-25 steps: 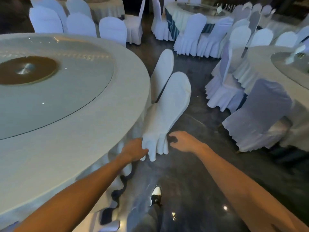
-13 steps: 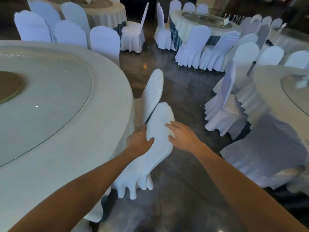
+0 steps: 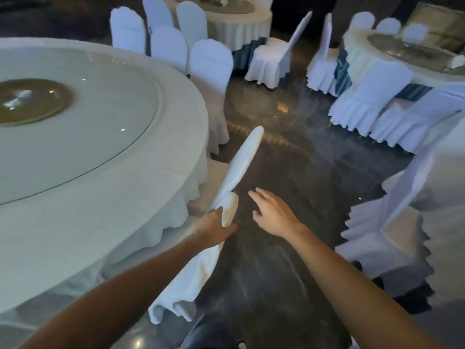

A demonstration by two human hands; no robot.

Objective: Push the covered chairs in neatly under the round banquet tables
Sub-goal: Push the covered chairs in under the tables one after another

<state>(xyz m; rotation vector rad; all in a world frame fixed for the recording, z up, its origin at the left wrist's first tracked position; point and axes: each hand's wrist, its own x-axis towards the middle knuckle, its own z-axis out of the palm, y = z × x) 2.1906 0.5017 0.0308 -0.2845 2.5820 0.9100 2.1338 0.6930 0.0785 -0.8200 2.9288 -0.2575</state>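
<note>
- Head view, left side: round banquet table fills the left half, white cloth hanging in folds off its near edge, glass turntable on top with a dark disc at its centre.
- Behind the table's far edge: a row of covered chairs, backs upright, close against the cloth.
- Centre: nearest covered chair sits at the table's right edge, seen edge-on, back top near the left hand, skirt reaching down to the dark floor.
- Next chair stands just beyond it at the same edge, back also edge-on, its seat tucked under the cloth overhang.
- Left hand: fingers wrapped around the top of the nearest chair's back, thumb on the table side, gripping the cover fabric.
- Right hand: off the chair, just to its right, fingers spread and straight, palm down over the floor, holding nothing.
- Bottom centre: dark trouser leg and shoe partly in frame.
- Right side: another covered chair stands pulled out from a second table at the right edge, skirt pleats fanned on the floor.
- Top right: a third table with a blue underskirt, several covered chairs around it, some angled away from it.
- Top centre: a fourth table, one chair to its right turned out.
</note>
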